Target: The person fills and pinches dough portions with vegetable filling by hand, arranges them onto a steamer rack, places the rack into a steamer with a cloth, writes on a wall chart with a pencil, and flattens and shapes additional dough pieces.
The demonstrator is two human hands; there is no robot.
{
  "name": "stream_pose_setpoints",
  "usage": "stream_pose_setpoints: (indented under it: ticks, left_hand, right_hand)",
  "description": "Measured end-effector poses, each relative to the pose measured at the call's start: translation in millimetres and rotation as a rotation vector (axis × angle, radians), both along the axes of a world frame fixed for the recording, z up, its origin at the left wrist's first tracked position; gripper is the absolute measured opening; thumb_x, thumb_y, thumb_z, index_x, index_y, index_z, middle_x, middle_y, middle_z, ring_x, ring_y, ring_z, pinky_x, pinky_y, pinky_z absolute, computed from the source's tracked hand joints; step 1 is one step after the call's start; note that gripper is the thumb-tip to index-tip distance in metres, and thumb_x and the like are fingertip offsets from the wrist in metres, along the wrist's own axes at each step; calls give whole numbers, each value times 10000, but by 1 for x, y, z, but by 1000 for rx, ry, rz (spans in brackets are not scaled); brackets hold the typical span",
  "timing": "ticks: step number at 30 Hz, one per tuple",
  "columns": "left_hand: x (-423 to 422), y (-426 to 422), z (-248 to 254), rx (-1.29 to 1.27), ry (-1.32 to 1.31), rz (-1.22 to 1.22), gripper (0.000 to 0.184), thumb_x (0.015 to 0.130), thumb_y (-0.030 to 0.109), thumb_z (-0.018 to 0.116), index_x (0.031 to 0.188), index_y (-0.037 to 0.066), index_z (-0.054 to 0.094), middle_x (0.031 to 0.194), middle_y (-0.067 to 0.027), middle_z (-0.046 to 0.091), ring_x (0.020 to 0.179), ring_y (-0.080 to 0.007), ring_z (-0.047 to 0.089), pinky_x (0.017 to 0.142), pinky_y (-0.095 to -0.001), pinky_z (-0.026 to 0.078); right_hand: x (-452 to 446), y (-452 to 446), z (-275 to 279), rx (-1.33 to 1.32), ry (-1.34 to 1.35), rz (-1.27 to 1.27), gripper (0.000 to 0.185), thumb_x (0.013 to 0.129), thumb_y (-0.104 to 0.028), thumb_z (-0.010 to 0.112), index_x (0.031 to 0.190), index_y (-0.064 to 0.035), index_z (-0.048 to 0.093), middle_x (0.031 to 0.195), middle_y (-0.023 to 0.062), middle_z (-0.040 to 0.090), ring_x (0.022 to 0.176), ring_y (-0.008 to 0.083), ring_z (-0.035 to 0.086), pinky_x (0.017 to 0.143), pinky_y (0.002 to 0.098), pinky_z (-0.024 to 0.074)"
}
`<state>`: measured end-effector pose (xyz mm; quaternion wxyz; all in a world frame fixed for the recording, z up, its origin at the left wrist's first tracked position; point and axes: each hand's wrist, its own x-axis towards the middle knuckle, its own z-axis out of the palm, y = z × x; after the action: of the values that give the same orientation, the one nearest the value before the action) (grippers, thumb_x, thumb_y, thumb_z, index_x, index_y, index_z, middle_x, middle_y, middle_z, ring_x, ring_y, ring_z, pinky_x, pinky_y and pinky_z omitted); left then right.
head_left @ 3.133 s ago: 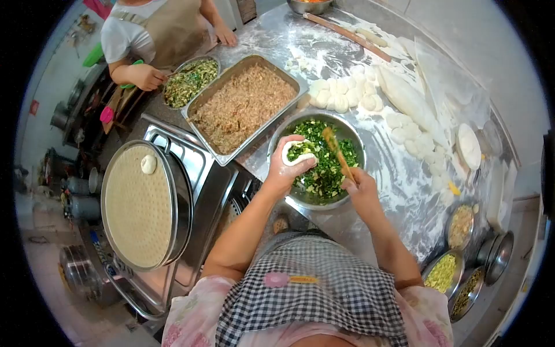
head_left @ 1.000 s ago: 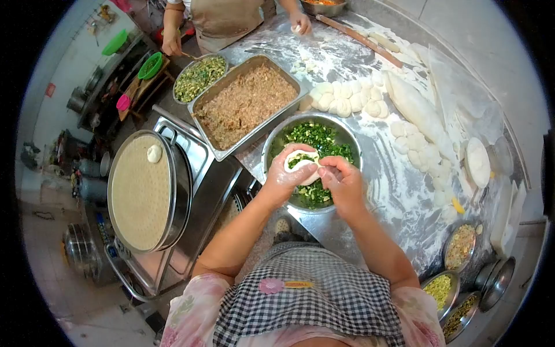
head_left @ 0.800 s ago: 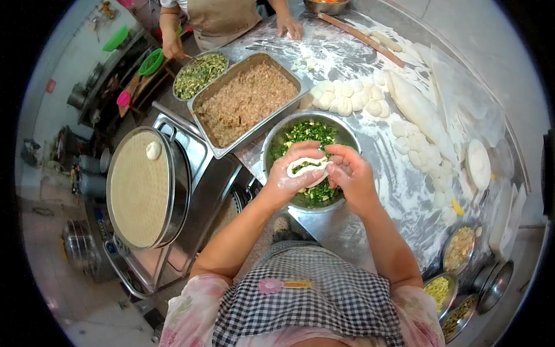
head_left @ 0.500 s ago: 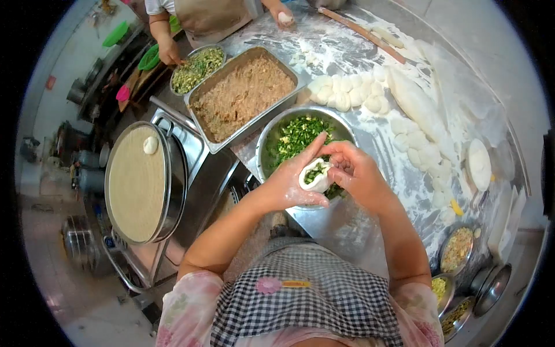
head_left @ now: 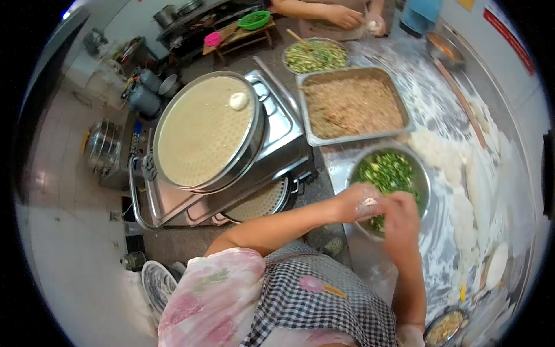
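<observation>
Over the near edge of a steel bowl (head_left: 426,194) of chopped greens (head_left: 388,173), my left hand (head_left: 357,202) is closed around a white dough piece (head_left: 366,209), mostly hidden by the fingers. My right hand (head_left: 402,222) pinches at the same dough, its fingertips touching the left hand. Motion smears the right hand a little. Left of the bowl, a round steamer tray (head_left: 202,133) with a pale perforated liner carries one white bun (head_left: 238,101) near its upper right. A rectangular steel pan (head_left: 352,104) of minced filling stands behind the bowl.
Across the table a co-worker's hands (head_left: 361,20) hold a small white piece beside a bowl of green filling (head_left: 315,56). Dough pieces (head_left: 445,153) and a rolling pin (head_left: 459,101) lie on the floured table at right. A second steamer tray (head_left: 260,202) sits below the first.
The view has swung left, so everything appears further right. My left hand has closed around the dough, whose opening and greens no longer show. The co-worker's hands have come together.
</observation>
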<state>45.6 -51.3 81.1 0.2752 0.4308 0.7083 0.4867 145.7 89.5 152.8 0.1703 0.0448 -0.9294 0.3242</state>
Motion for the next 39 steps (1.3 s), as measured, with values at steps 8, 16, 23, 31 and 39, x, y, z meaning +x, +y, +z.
stream_pose_setpoints:
  ticks: [8, 16, 23, 31, 39]
  left_hand:
    - [-3, -174, -62, 233, -1029, 541, 437, 939, 389, 436, 911, -7, 618, 989, -138, 646, 850, -201, 622, 740, -324, 509]
    - [-144, -277, -19, 323, -102, 1196, 310, 920, 277, 482, 1020, 11, 603, 885, -101, 606, 829, -183, 593, 772, -307, 460]
    - [-188, -308, -65, -67, 214, 888, 559, 790, 222, 630, 1288, 51, 442, 1233, -195, 518, 1122, -316, 511, 954, -366, 389]
    - [-190, -323, -84, -140, 221, 1155, 277, 787, 210, 627, 946, -16, 637, 914, -144, 579, 845, -260, 566, 754, -336, 451]
    - [-218, -335, -77, -397, 532, 975, 237, 851, 184, 606, 999, 1, 635, 908, -127, 632, 810, -211, 591, 747, -316, 458]
  right_hand:
    - [-27, -63, -31, -521, -453, -7, 164, 802, 7, 523, 934, 5, 621, 855, 89, 597, 774, 179, 565, 707, 273, 444]
    - [-51, -158, -61, -421, -661, 196, 149, 813, -53, 562, 943, -24, 628, 874, 139, 614, 792, 267, 602, 703, 317, 458]
    - [-50, -180, -72, -324, -751, 172, 171, 816, -70, 550, 964, -33, 627, 912, 146, 620, 853, 320, 597, 754, 354, 462]
    - [-24, -166, -80, -330, -710, 120, 189, 847, -116, 539, 998, -25, 607, 942, 141, 611, 890, 293, 593, 771, 359, 465]
    - [34, -121, -86, -415, -692, 13, 201, 865, -174, 513, 1007, -54, 590, 984, 127, 591, 911, 318, 569, 786, 423, 450]
